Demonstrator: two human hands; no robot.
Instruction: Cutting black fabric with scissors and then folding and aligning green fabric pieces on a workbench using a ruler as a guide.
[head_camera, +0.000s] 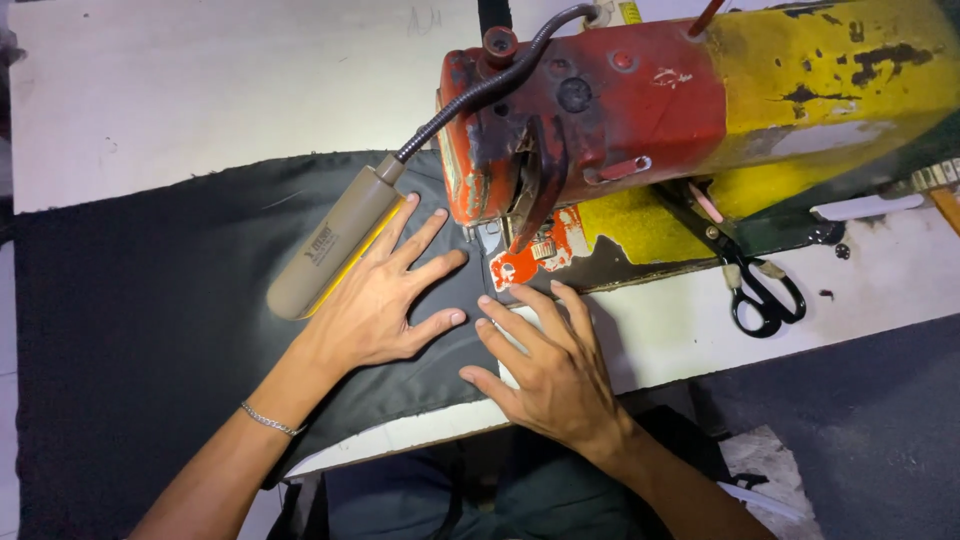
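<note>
— Where's the cloth sitting right now?

— The black fabric (180, 300) lies flat across the tabletop (200, 90), running in under the head of the sewing machine (640, 110). Both hands press down on it. The left hand (375, 300) is spread wide, palm down, just left of the needle area, beside the gooseneck lamp (325, 250). The right hand (550, 370) is also flat, its fingers (520, 320) splayed at the fabric's edge, pointing toward the needle.

— So neither hand grips anything?

— No, both are open and flattened; they pin the cloth, they don't pinch it.

— What worries you?

— The fingertips of both hands lie very near the presser foot. I'd judge that if the machine ran and the cloth fed unevenly, a fingertip could be drawn toward the needle. Uneven pressure from the two palms could also skew or pucker the fabric.

— Anything else close by?

— Black scissors (765, 290) rest on the tabletop to the right, well apart from both hands.
</note>
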